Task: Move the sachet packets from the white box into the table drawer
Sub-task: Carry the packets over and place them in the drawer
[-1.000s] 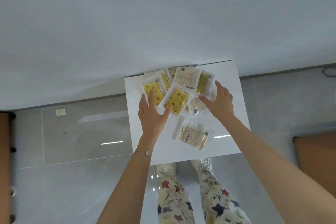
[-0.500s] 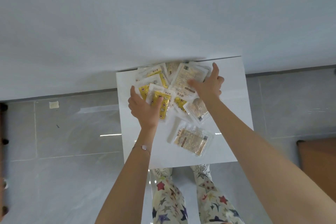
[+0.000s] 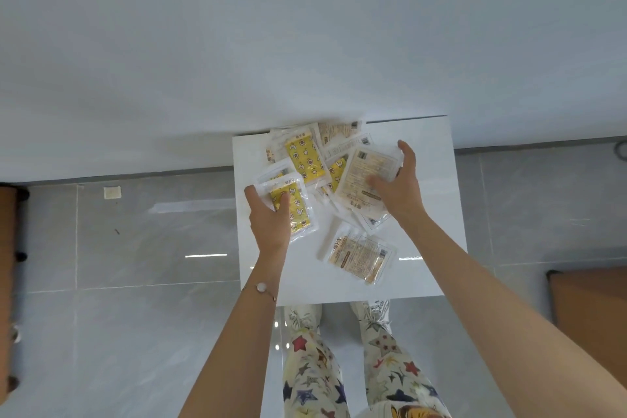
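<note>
Sachets (image 3: 359, 173) in left hand (image 3: 269, 224), right hand (image 3: 398, 192)

1. Your left hand (image 3: 269, 224) covers the near corner of the yellow packet (image 3: 298, 210) it grips; the fingers underneath are out of sight.
2. Your right hand (image 3: 397, 187) hides the 3 o'clock edge of the beige packet (image 3: 363, 173) it holds.
3. At 12 o'clock, the farthest packets (image 3: 339, 129) lie partly under the table (image 3: 305, 61).
4. The print on every packet is too small to read.
5. At 6 o'clock, the white surface (image 3: 431, 214) hides the toes of your shoes (image 3: 303, 314).
6. Brown shapes at 9 o'clock (image 3: 6, 241) and 4 o'clock (image 3: 590, 302) are cut off at the picture's edges; you cannot tell what they are.
</note>
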A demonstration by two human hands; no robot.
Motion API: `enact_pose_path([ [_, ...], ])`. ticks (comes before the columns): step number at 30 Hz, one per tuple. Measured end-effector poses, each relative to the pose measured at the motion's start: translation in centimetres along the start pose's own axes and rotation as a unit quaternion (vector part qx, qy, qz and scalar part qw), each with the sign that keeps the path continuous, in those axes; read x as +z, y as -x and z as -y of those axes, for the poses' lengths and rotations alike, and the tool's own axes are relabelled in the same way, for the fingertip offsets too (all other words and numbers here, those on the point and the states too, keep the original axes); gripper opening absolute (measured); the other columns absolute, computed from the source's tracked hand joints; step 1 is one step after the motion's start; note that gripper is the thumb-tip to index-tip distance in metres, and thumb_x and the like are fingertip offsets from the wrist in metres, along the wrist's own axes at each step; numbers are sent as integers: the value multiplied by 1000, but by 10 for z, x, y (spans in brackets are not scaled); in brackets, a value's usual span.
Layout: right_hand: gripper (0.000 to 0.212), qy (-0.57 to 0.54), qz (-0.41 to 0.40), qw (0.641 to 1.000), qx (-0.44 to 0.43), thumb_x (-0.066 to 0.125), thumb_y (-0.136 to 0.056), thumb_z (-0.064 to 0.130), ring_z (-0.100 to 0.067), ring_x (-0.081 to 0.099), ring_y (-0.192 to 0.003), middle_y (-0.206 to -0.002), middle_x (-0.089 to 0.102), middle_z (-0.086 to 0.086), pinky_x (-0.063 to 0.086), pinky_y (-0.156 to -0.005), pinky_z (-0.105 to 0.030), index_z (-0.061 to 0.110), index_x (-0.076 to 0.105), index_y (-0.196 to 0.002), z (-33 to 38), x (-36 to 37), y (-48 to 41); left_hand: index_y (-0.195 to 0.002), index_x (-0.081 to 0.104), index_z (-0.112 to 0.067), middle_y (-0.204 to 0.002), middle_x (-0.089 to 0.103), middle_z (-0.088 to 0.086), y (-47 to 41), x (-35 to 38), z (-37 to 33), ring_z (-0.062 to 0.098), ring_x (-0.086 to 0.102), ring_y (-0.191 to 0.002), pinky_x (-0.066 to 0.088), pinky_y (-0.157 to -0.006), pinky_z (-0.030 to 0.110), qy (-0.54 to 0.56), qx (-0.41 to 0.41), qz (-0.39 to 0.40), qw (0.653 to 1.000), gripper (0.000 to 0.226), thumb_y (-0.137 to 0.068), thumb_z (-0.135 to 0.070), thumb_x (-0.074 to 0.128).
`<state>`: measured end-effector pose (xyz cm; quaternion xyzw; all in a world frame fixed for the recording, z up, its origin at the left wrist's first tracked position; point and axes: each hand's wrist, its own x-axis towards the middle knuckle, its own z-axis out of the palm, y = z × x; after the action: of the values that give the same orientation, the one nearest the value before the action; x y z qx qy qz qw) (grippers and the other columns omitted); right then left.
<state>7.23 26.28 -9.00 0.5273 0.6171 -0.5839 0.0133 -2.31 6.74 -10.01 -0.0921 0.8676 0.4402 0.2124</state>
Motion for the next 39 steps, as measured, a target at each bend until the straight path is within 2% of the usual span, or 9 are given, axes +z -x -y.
enact_pose_path([
  [5,70,-53,18,998,10,72,-82,10,-4,65,-80,-97,63,7,51,-54,-18,28,29,-135,25,-18,49,-124,35,-21,-103,57,-6,25,-51,-25,2,63,-80,52,-63,22,113,-63,-1,992,50,-88,-17,69],
  [9,66,-51,50,997,-39,73,-82,9,-4,67,-83,-97,66,10,53,-54,-17,39,32,-126,74,-26,105,-119,35,-34,-105,62,-6,67,-112,-58,10,68,-84,56,-64,30,155,-61,2,986,51,-85,-23,71],
  [13,69,-35,85,990,-102,73,-81,14,-14,67,-96,-108,67,7,58,-71,-32,45,35,-130,129,-28,169,-120,40,-39,-89,69,-3,115,-181,-87,10,71,-68,54,-50,26,191,-37,-17,981,54,-82,-25,76],
  [17,73,-31,135,979,-152,73,-82,13,-8,67,-95,-109,64,10,57,-64,-21,44,35,-137,175,-11,233,-125,40,-36,-99,65,-10,160,-249,-94,2,70,-76,53,-54,17,227,-16,-50,973,58,-83,-17,75],
  [20,73,-11,188,966,-179,72,-83,11,-9,67,-96,-111,63,9,60,-70,-30,41,35,-138,198,17,278,-124,39,-42,-108,65,-5,189,-302,-90,8,71,-85,56,-60,20,257,-22,-86,962,60,-83,-19,76],
  [24,74,28,278,936,-212,73,-82,9,-3,67,-91,-109,59,20,58,-64,-24,38,36,-140,217,79,341,-125,37,-48,-100,69,-5,223,-383,-69,10,72,-82,57,-61,24,282,-27,-159,946,64,-81,-25,77],
  [30,72,103,390,885,-232,75,-80,11,-13,67,-100,-119,62,6,60,-75,-36,48,39,-131,219,193,422,-129,35,-45,-102,69,0,257,-496,3,10,72,-81,58,-64,25,309,-41,-266,912,67,-81,-25,77],
  [34,71,139,445,851,-242,76,-78,13,-11,68,-98,-119,63,6,60,-74,-35,46,42,-131,214,267,474,-126,32,-57,-97,70,1,283,-556,56,12,72,-77,56,-61,23,322,-74,-328,885,69,-81,-31,77],
  [39,67,155,496,820,-240,75,-78,7,-5,69,-94,-109,64,18,59,-68,-29,52,45,-117,208,353,542,-126,34,-53,-100,69,3,308,-613,113,12,72,-79,57,-63,24,352,-95,-400,841,66,-82,-29,76],
])
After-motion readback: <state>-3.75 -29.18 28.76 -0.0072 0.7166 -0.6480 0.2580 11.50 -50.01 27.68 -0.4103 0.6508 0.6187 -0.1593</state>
